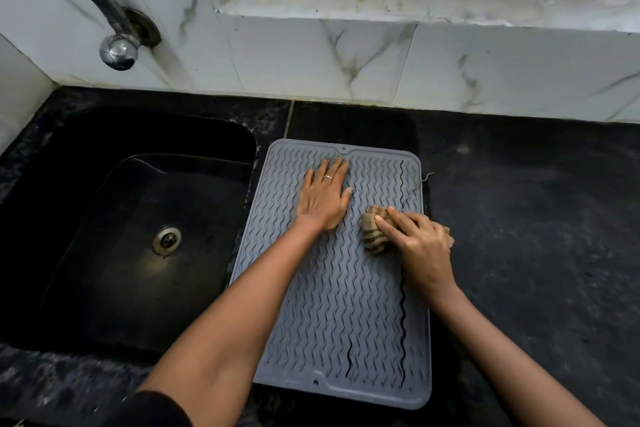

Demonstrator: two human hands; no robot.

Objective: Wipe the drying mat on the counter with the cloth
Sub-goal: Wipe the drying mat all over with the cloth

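A grey ribbed drying mat (332, 305) lies flat on the black counter, just right of the sink. My left hand (323, 196) rests palm down on the mat's upper middle, fingers spread, a ring on one finger. My right hand (420, 246) presses a bunched tan, striped cloth (372, 236) onto the mat near its right edge. Most of the cloth shows to the left of my fingers; a bit pokes out behind the hand. A loose thread (420, 182) trails off the mat's upper right edge.
A black sink (131, 218) with a metal drain (167, 240) sits left of the mat. A metal tap (114, 45) curves out from the marble-tiled wall (346, 59) behind. Dark counter (536, 218) stretches to the right.
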